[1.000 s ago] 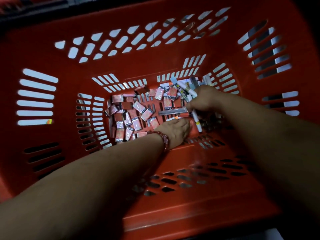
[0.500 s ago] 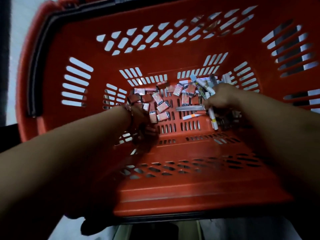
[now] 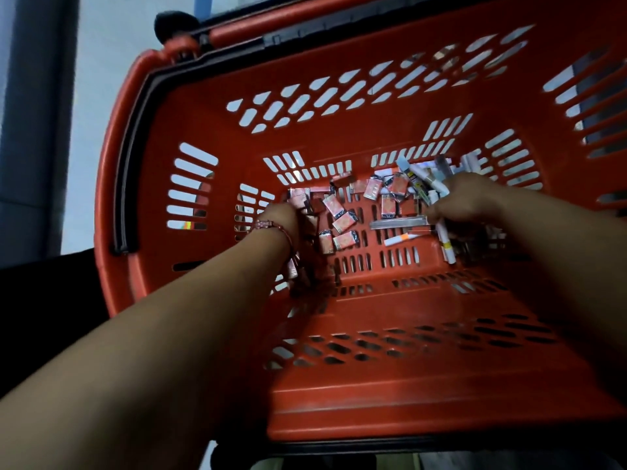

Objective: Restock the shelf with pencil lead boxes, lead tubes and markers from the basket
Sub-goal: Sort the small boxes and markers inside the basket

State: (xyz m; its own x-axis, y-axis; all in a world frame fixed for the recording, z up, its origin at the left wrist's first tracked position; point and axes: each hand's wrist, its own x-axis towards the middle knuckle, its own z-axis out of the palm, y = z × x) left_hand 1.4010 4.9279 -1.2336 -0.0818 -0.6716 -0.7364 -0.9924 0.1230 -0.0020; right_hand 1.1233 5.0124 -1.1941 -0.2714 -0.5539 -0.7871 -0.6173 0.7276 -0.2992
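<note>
Both my hands reach into a red plastic basket (image 3: 390, 395). Several small pink-and-silver pencil lead boxes (image 3: 344, 221) lie scattered on its slotted floor. My left hand (image 3: 283, 220), a beaded bracelet on its wrist, is pressed down among the boxes at the floor's left side; its fingers are hidden, so its grip is unclear. My right hand (image 3: 466, 196) is closed around a bundle of white markers (image 3: 446, 244) whose ends stick out above and below the fist. A flat grey lead tube (image 3: 397, 222) and an orange-tipped white marker (image 3: 403, 238) lie loose between the hands.
The basket's black rim and red folded handle (image 3: 237, 30) run along the far and left sides. Pale floor (image 3: 112, 45) shows beyond the basket at upper left. A dark surface (image 3: 44, 300) lies to the left of the basket.
My left hand has moved from the middle of the basket floor to the boxes at its left. My right hand has kept its hold on the markers. The view has shifted, showing the basket's rim.
</note>
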